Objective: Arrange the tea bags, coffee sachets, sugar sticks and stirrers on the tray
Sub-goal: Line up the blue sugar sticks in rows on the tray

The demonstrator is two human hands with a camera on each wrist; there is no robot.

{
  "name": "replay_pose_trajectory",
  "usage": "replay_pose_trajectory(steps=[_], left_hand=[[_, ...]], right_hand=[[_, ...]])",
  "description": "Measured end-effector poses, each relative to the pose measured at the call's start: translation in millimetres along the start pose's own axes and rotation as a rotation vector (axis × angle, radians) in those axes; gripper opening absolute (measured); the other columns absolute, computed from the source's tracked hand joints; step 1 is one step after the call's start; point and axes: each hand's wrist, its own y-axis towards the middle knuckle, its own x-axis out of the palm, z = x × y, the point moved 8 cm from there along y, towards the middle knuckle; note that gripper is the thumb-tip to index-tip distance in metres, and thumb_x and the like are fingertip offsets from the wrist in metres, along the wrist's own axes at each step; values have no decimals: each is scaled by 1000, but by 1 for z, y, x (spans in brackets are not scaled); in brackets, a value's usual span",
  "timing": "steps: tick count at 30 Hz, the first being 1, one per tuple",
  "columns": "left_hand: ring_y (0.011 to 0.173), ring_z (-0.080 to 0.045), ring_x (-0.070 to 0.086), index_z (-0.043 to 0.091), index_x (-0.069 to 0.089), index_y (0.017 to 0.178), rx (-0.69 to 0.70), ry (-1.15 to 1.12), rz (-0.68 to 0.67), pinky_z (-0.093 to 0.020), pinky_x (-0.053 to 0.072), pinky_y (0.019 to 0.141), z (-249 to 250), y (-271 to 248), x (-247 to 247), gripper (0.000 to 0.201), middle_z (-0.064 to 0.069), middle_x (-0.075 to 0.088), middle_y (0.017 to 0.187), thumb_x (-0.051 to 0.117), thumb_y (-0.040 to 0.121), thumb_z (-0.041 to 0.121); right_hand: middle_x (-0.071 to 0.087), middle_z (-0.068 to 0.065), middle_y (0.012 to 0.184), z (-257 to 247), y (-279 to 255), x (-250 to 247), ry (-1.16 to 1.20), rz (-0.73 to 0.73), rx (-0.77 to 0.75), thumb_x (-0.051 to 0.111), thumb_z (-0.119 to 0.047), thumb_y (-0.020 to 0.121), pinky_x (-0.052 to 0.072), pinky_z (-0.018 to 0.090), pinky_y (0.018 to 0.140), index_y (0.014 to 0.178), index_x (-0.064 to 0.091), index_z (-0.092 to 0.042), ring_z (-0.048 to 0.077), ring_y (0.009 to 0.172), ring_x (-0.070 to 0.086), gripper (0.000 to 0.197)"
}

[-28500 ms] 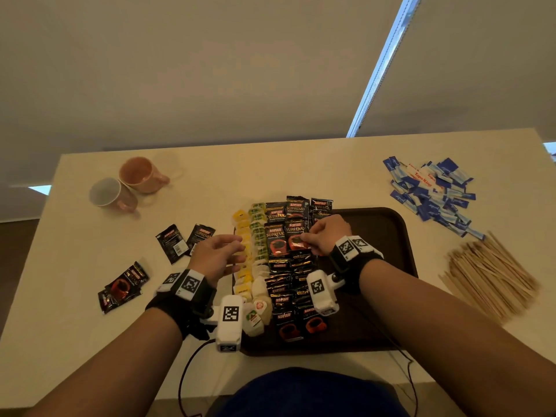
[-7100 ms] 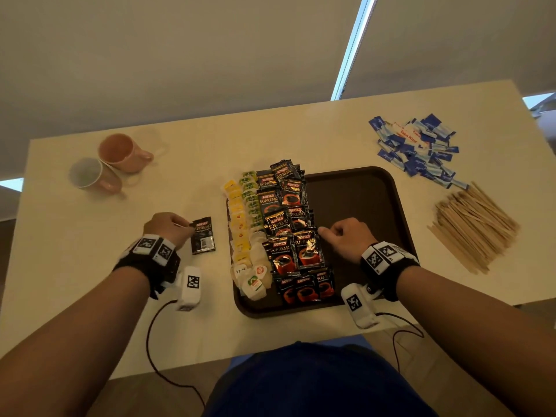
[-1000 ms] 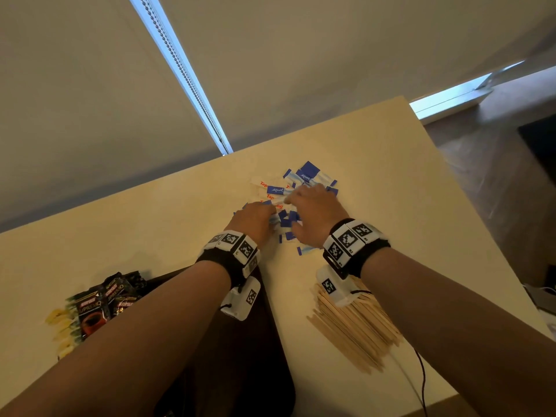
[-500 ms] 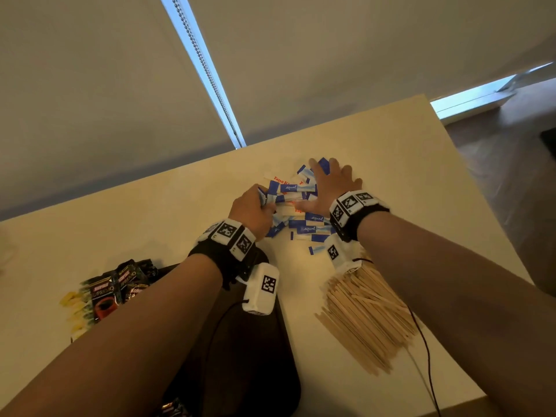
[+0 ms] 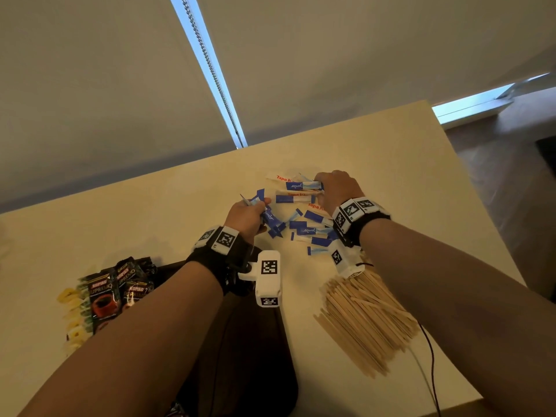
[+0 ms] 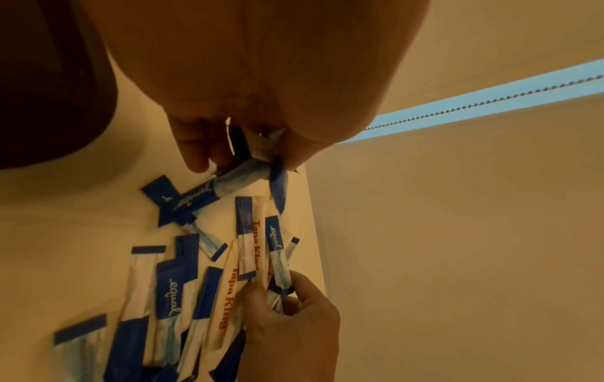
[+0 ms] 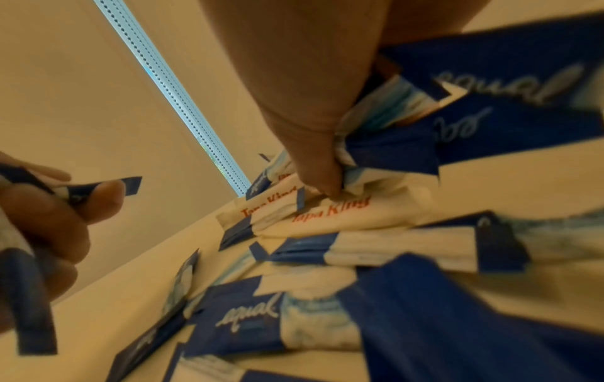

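A loose heap of blue-and-white sugar sticks (image 5: 304, 218) lies on the cream table beyond the tray. My left hand (image 5: 249, 215) is raised at the heap's left side and grips a few blue sticks (image 6: 241, 168) in its curled fingers. My right hand (image 5: 334, 188) is at the heap's far right, fingers curled round several sticks (image 7: 366, 168), white and blue ones among them. The dark brown tray (image 5: 249, 356) lies under my left forearm. Coffee sachets (image 5: 117, 290) and yellow tea bags (image 5: 73, 314) lie in rows at its left end. Wooden stirrers (image 5: 364, 317) are piled under my right wrist.
The table's right edge (image 5: 481, 206) runs close past the right hand, with floor beyond. A window blind with a bead chain (image 5: 216, 76) hangs behind the far table edge. A cable (image 5: 430, 368) trails from my right wrist over the table's near edge.
Both hands have gathered sticks from the heap. The right hand went from lying flat on the pile to gripping sticks at its far end; the left has lifted slightly with its sticks.
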Motion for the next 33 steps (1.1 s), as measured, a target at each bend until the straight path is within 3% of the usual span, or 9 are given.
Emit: replay_pose_trajectory(steps=[4, 8, 9, 12, 14, 18, 25, 28, 33], left_hand=[[111, -30, 59, 13, 66, 120, -6, -79, 39, -44, 47, 106, -3, -1, -7, 25, -17, 62, 129, 47, 104, 17], [90, -26, 66, -5, 53, 132, -6, -230, 48, -42, 56, 89, -4, -3, -8, 33, -12, 64, 99, 48, 104, 13], [83, -23, 64, -7, 51, 131, 3, -267, 37, -40, 56, 84, -3, -5, -6, 33, -10, 63, 93, 47, 105, 13], [86, -23, 62, 7, 59, 104, -2, -285, -30, -45, 52, 95, -2, -11, -2, 20, -8, 62, 91, 40, 107, 14], [77, -20, 57, 14, 56, 91, -7, -279, -49, -39, 51, 83, -1, -14, -3, 26, -6, 60, 86, 36, 108, 14], [54, -14, 44, 16, 49, 88, -67, -344, -75, -27, 32, 58, -2, -22, -5, 27, -3, 53, 67, 31, 108, 13], [48, -13, 30, 15, 53, 94, -78, -259, 18, -24, 27, 47, -7, -23, -19, 15, -1, 35, 62, 40, 102, 16], [44, -12, 30, 11, 53, 98, -45, -209, 27, -21, 28, 43, -7, -25, -23, 11, 0, 34, 59, 48, 100, 20], [45, -13, 36, 15, 55, 80, 131, -88, 61, -24, 36, 46, 0, -24, -30, 31, -3, 46, 59, 73, 88, 39]], right_hand=[[66, 12, 113, 0, -6, -10, 44, 33, -4, 64, -14, 89, 46, 34, 83, 120, 64, -17, 32, 104, 60, 32], [69, 11, 110, 2, -13, -26, 122, 119, 18, 64, -10, 89, 48, 34, 83, 120, 66, -17, 32, 103, 62, 32], [70, 11, 107, 2, -14, -30, 143, 140, 21, 65, -12, 88, 48, 33, 82, 119, 67, -17, 32, 100, 63, 31], [71, 9, 106, -1, -18, -39, 209, 179, 27, 70, -18, 87, 53, 36, 84, 117, 69, -16, 30, 97, 64, 29], [71, 7, 110, -3, -21, -40, 254, 196, 28, 70, -20, 87, 52, 34, 87, 118, 69, -17, 27, 99, 63, 32], [69, 3, 113, -3, -28, -36, 427, 197, 69, 72, -23, 86, 40, 21, 80, 122, 68, -18, 21, 102, 62, 36], [73, 6, 99, -4, -38, -14, 997, 50, 214, 75, -22, 87, 61, 46, 78, 116, 68, -21, 25, 84, 73, 31], [74, 6, 102, -8, -43, -8, 1103, 8, 241, 78, -21, 85, 61, 49, 80, 122, 67, -21, 26, 87, 74, 39], [76, 5, 98, -24, -57, -6, 1134, 18, 155, 78, -15, 83, 60, 49, 82, 111, 70, -20, 25, 87, 74, 30]])
